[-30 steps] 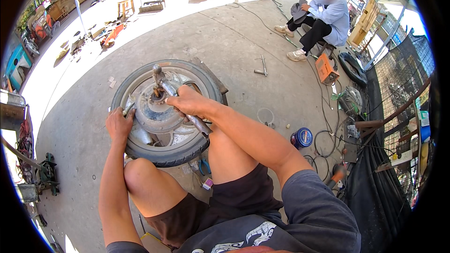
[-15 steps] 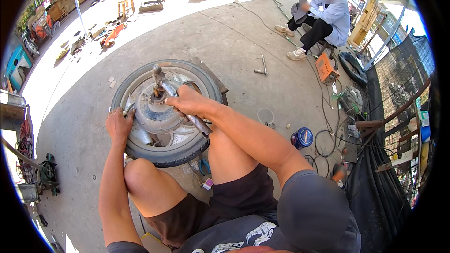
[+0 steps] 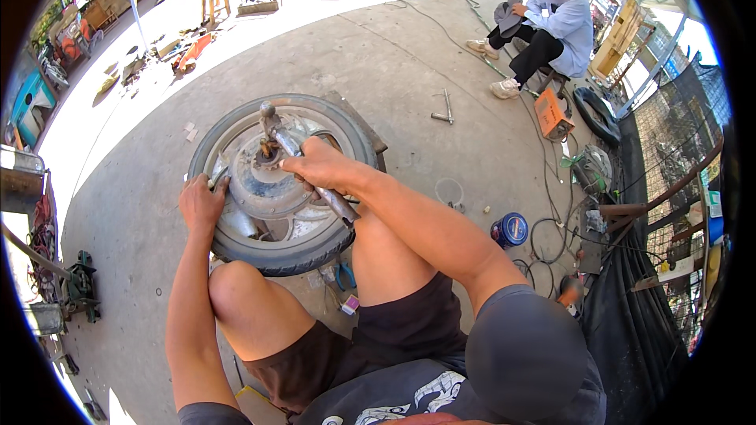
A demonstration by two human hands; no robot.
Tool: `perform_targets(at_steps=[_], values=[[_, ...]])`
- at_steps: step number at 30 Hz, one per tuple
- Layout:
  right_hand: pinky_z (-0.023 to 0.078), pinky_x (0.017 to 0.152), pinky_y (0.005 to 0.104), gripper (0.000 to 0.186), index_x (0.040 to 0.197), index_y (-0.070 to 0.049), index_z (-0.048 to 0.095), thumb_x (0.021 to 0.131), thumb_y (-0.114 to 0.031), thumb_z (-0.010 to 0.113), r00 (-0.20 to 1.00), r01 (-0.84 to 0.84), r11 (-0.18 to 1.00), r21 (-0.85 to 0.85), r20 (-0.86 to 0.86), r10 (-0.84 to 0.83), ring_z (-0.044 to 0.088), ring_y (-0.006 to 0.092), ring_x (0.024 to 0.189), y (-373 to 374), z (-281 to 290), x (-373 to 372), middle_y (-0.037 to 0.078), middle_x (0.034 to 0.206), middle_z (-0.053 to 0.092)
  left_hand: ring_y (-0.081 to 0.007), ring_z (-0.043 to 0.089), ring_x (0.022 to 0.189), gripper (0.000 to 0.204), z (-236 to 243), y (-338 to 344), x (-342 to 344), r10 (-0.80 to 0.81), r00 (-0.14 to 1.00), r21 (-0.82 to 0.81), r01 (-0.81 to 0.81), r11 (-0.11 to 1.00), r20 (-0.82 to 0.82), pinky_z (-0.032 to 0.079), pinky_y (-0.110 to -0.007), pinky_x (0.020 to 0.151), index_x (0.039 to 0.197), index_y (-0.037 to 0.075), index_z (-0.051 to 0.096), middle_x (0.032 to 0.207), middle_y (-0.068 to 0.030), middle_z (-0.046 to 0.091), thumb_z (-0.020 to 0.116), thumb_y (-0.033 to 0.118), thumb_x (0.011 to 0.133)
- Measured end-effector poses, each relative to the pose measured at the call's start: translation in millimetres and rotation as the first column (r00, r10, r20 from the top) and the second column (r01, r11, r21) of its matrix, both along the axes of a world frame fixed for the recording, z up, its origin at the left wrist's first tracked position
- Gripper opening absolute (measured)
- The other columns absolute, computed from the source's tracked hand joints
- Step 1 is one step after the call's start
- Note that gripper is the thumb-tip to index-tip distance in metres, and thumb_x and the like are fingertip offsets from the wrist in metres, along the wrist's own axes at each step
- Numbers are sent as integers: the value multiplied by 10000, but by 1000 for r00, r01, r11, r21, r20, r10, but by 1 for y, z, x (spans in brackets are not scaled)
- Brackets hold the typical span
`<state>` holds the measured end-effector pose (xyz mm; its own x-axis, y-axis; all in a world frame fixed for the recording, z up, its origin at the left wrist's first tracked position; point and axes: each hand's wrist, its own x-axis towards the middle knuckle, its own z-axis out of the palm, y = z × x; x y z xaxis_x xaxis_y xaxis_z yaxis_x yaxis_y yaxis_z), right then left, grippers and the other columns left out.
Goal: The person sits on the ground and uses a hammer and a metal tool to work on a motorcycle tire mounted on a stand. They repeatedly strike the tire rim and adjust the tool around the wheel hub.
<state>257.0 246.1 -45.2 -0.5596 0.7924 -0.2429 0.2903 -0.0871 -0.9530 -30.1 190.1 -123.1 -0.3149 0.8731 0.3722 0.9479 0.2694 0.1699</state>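
One round-headed metal bar slants over the wheel, its shaft inside the curled fingers of the right hand; the left hand pinches a thin piece near the wheel's left edge.

The wheel lies before the knees, left of the tub.

Dusty grey wheel with black tyre, lying flat; over it, silver bar, round knob toward twelve o'clock, tail toward four; thin piece at nine.
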Motion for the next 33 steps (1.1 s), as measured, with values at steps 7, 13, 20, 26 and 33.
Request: perform_targets(at_steps=[7, 13, 20, 26, 33], values=[[464, 433, 324, 328, 823, 9, 558, 937, -277, 670, 1000, 0, 1000, -31, 2, 1, 557, 142, 569, -3, 5, -1, 58, 708, 552, -373, 656, 963, 427, -1, 1, -2, -4, 1000, -4, 4, 1000, 3, 508, -478, 835, 911, 22, 708, 965, -173, 721, 756, 442, 847], [465, 422, 322, 329, 803, 6, 558, 938, -273, 667, 1000, 1, 1000, -28, 10, 0, 556, 144, 554, -5, 7, -2, 59, 692, 548, -371, 659, 955, 426, -2, 0, -4, -5, 1000, -14, 5, 1000, -1, 510, -478, 831, 914, 21, 712, 961, -172, 724, 755, 441, 851], [456, 418, 318, 309, 791, -3, 565, 932, -257, 672, 1000, -1, 999, -32, 9, 1, 549, 138, 540, -12, 10, 2, 57, 672, 553, -378, 663, 952, 429, 1, -14, 2, 5, 1000, -3, -5, 1000, 0, 513, -485, 822, 907, 18, 712, 955, -177, 725, 751, 441, 854], [448, 427, 316, 286, 802, -13, 577, 932, -248, 674, 998, 70, 997, -17, 5, -70, 546, 127, 535, -6, -15, -36, 47, 673, 568, -382, 668, 961, 440, -9, -9, -31, -3, 1000, 14, 3, 1000, 26, 514, -487, 824, 862, 17, 701, 936, -174, 725, 755, 453, 842], [438, 411, 308, 268, 794, -22, 565, 930, -233, 658, 978, 207, 967, 148, -58, -200, 522, 116, 476, -37, -2, -73, 43, 641, 563, -366, 661, 946, 456, -26, -16, -77, -74, 997, 101, 70, 992, 38, 506, -484, 822, 832, 28, 679, 899, -165, 717, 741, 479, 850]])
